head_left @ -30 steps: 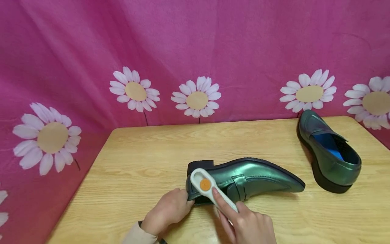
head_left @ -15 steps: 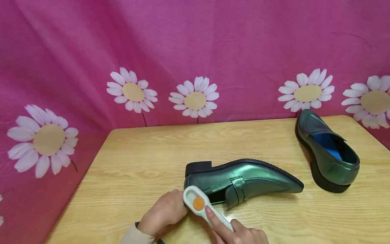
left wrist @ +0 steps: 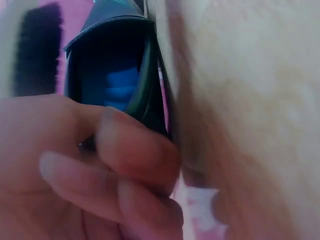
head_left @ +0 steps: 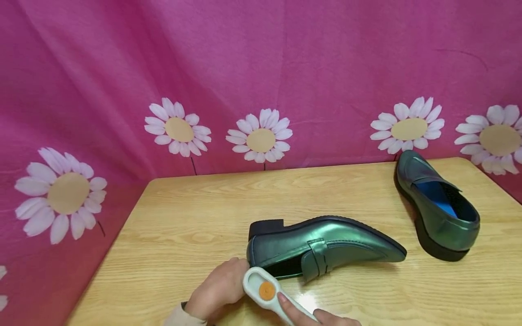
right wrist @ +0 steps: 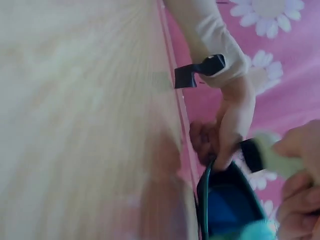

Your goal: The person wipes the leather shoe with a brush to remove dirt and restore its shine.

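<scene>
A shiny green loafer [head_left: 342, 242] lies on its side on the wooden table, its sole facing the far edge and its toe pointing right. At the heel end, my left hand [head_left: 222, 285] pinches the rim of the shoe's opening, with fingers curled in the left wrist view. My right hand [head_left: 322, 318] grips a white-handled brush [head_left: 254, 280] with an orange disc on its back, index finger lying along the handle. Black bristles [right wrist: 251, 155] show in the right wrist view, close to the left hand and apart from the shoe. Blue lining [left wrist: 121, 82] is visible inside the loafer.
A matching green loafer [head_left: 438, 208] stands upright on its sole at the table's right side. Behind the wooden table [head_left: 195, 213] hangs a pink cloth [head_left: 326, 59] printed with white daisies, which also drops along the left side.
My right hand has brought the brush down from the shoe's heel side toward the near edge, below the opening. The left hand keeps its hold on the heel; the loafer stays nearly in place.
</scene>
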The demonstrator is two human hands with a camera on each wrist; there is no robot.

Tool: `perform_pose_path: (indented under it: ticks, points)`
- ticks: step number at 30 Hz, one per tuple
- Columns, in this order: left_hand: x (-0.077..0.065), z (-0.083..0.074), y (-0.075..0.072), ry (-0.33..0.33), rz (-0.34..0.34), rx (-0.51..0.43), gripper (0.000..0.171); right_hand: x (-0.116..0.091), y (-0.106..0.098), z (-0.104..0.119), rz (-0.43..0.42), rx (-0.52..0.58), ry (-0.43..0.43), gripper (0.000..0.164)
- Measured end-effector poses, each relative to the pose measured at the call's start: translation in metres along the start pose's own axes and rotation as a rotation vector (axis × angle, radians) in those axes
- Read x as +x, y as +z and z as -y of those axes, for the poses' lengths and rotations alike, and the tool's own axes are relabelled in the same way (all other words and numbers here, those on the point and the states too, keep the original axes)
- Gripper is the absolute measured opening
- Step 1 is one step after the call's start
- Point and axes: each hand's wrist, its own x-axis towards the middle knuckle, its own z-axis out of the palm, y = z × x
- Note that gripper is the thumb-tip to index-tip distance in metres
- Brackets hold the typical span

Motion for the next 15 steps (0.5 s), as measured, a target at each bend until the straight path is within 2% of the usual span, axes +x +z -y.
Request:
perform_pose_path:
  ticks: [2, 3, 4, 5, 7, 11, 15]
  points:
    - [0.002, -0.001, -0.003, -0.03, 0.017, -0.091, 0.025, 0.004, -0.008, -0.01, -0.017, 0.139, 0.055, 0.037]
    - [0.003, -0.001, -0.005, -0.038, 0.026, -0.142, 0.029, 0.005, -0.013, -0.014, -0.024, 0.181, 0.133, 0.041]
    - [0.006, -0.003, -0.008, -0.048, 0.04, -0.197, 0.033, 0.006, -0.02, -0.017, -0.011, 0.208, 0.269, 0.047]
    - [0.008, -0.004, -0.012, -0.062, 0.061, -0.259, 0.036, 0.007, -0.026, -0.02, -0.005, 0.209, 0.375, 0.052]
    - [0.013, -0.005, -0.022, -0.072, 0.097, -0.376, 0.042, 0.01, -0.034, -0.029, 0.0, 0.172, 0.523, 0.059]
    - [0.027, -0.003, -0.047, -0.071, 0.223, -0.554, 0.04, 0.008, -0.045, -0.042, 0.044, 0.087, 0.685, 0.057]
    - [0.039, 0.004, -0.06, -0.029, 0.36, -0.711, 0.032, -0.007, -0.055, -0.056, 0.097, 0.011, 0.727, 0.06]
